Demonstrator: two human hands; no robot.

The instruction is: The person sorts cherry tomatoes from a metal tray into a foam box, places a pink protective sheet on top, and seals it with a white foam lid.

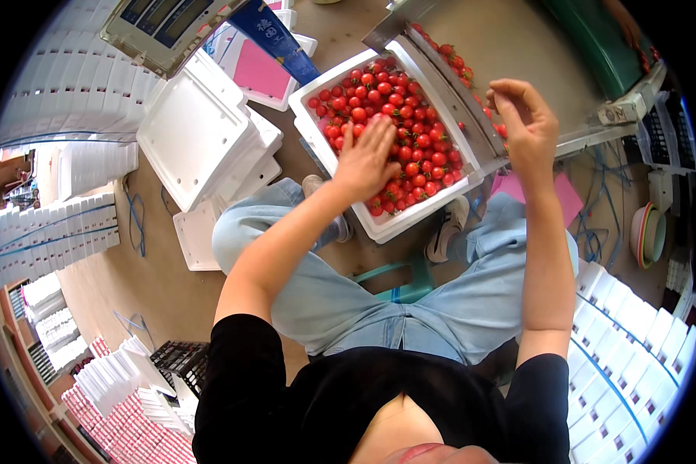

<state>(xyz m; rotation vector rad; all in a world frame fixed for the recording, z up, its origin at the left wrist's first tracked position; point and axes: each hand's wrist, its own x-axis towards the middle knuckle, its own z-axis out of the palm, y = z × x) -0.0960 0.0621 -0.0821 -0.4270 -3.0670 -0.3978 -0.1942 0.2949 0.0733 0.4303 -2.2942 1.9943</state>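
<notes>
A white foam box [378, 230] full of red cherry tomatoes [421, 141] stands in front of my knees, tilted in view. My left hand [367, 161] lies on top of the tomatoes with its fingers stretched out, holding nothing. My right hand [524, 127] is raised to the right of the box, near the rim of a metal-edged sorting table [545, 66]. Its fingers are curled toward the thumb in a pinch; what they hold, if anything, does not show. More tomatoes [458, 62] lie along the table's edge beside the box.
White foam lids and boxes [197, 127] are stacked at the left, near a scale display [162, 27] on a blue post [271, 39]. A green stool [406, 282] is beneath me. Strapped white box stacks [634, 363] stand at the right, near colored bowls [648, 236]. Another person's hand [625, 27] shows at the upper right.
</notes>
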